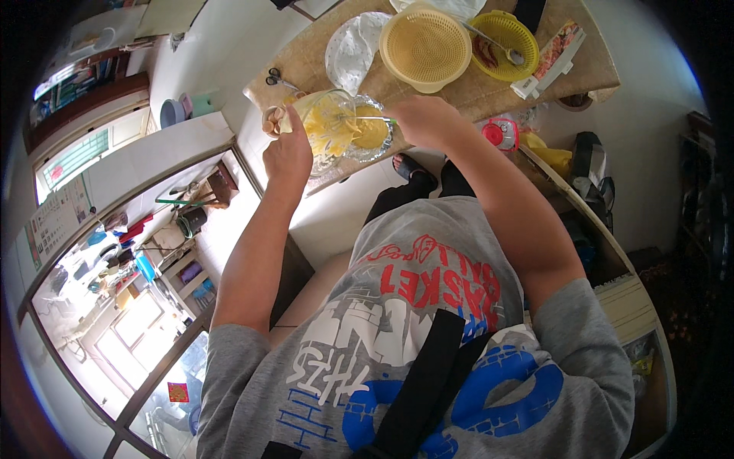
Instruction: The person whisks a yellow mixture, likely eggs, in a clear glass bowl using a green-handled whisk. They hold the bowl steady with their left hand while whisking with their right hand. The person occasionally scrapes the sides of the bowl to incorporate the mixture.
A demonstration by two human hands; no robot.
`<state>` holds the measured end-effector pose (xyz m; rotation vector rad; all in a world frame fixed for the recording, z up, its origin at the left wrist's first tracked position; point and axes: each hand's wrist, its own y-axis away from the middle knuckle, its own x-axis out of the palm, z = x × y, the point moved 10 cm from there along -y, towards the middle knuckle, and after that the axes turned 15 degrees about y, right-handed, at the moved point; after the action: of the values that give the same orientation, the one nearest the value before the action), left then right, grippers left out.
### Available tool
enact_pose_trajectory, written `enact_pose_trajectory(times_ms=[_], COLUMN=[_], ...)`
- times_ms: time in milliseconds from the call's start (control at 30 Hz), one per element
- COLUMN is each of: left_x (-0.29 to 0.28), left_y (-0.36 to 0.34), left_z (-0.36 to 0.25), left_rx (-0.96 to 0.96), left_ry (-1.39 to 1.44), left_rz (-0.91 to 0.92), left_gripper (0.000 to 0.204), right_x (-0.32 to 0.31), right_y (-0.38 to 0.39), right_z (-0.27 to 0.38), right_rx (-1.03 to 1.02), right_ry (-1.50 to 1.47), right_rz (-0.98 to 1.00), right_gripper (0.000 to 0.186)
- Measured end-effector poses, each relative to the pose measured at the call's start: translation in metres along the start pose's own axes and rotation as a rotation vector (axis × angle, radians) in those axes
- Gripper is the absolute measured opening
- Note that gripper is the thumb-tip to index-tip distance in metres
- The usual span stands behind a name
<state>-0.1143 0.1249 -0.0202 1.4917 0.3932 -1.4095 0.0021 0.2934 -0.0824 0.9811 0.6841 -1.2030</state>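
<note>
Clear bowl (332, 94), coated inside with a lumpy yellow mixture (325, 118), is tilted toward the right, directly against the left hand. Working across my view from the left, I find scissors (274, 76) near the tabletop's left end, then pale eggshells (274, 121) just beside the left hand (289, 153). I see that hand gripping the bowl's left side; most of its fingers are hidden from me. Next, overlapped by the bowl, comes a foil dish (375, 136) with smooth yellow filling; I cannot tell whether the two touch. A thin utensil (372, 118) crosses above it into the bowl, its green-marked end held in the closed right hand (427, 122), just right of the dish.

The near edge of the tabletop (302, 67) runs close below bowl and dish, so I read little margin there. Behind the bowl, some bare surface shows before a white patterned cover (356, 53). Beyond the right hand, a cream basket (426, 47), a yellow basket (526, 38) and a long box (549, 63) crowd the far side.
</note>
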Motion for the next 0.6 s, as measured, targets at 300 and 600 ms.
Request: enact_pose_trajectory(times_ms=[300, 600], left_x=[-0.001, -0.004], left_y=[-0.001, -0.006], left_z=[0.010, 0.019], left_rx=[-0.018, -0.060], left_ry=[0.008, 0.047], left_rz=[-0.001, 0.012], left_gripper=[0.067, 0.067], right_x=[0.006, 0.004], right_y=[0.022, 0.056], right_z=[-0.005, 0.005], right_rx=[0.022, 0.005], right_ry=[0.009, 0.015], right_rz=[0.084, -0.059], right_gripper=[0.029, 0.031])
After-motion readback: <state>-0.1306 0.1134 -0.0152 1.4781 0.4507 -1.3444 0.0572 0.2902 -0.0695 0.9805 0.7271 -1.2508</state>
